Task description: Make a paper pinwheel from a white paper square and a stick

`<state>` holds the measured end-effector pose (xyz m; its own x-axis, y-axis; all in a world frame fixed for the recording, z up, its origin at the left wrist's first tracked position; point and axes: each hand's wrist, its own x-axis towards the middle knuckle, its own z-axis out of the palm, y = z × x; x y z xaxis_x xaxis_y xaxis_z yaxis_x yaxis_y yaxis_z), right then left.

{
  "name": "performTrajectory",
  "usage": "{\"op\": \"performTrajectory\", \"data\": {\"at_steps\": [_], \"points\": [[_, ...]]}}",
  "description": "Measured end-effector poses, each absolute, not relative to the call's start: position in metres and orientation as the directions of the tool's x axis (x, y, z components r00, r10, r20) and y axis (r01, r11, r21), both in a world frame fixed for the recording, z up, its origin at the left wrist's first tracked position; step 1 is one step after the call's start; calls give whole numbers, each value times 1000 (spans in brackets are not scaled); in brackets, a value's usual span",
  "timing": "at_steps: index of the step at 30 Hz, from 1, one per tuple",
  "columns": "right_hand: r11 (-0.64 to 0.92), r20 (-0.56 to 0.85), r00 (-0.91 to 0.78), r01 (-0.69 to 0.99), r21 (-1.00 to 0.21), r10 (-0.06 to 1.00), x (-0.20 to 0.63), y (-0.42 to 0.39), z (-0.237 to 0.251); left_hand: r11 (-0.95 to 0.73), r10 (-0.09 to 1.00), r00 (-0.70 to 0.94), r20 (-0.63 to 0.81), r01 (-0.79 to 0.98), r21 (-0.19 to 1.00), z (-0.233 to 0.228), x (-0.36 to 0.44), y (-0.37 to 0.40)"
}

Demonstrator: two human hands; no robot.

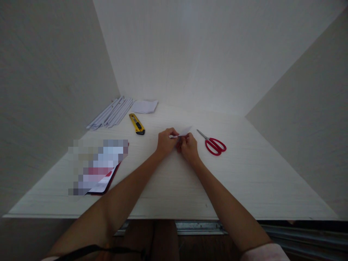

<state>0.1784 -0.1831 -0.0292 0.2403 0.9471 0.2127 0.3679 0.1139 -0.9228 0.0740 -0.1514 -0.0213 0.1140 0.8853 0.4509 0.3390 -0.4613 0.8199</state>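
Note:
A small piece of white paper [186, 131] is held between both hands, just above the middle of the table. My left hand [166, 140] pinches its left side, where a narrow folded edge pokes out by the thumb. From the right, my right hand [189, 145] grips the paper's lower edge with bent fingers. Part of the sheet is hidden behind the fingers. Close to my right hand lie scissors [215, 145] with red handles, their blades pointing up and left. A yellow box cutter [137, 124] with a black end rests to the left of my left hand.
Several folded paper strips [114, 113] lie at the back left, beside a stack of white paper pieces [145, 106]. A phone [104, 186], partly blurred out, lies at the front left near my left forearm. Pale walls enclose the white table [244, 181] on three sides.

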Motion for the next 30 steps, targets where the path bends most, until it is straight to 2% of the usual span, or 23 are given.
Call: {"op": "performTrajectory", "data": {"at_steps": [5,9,14,20,24,30], "points": [[170,191,237,106,-980,953,179,-181,-25,-610,779,93,620,343,715,-22,76,-152],[254,227,199,-120,-960,953,179,-182,-16,-731,654,87,751,327,599,-16,78,-155],[286,251,161,-261,-922,955,178,-184,-13,-796,536,96,839,388,464,-8,76,-161],[301,261,166,-297,-906,951,178,-184,-13,-837,457,156,876,410,364,-6,73,-163],[277,236,177,-265,-924,956,179,-184,-10,-818,483,168,859,437,375,-3,72,-164],[317,292,145,-200,-927,945,179,-187,-7,-826,474,159,866,422,374,-1,71,-164]]}}
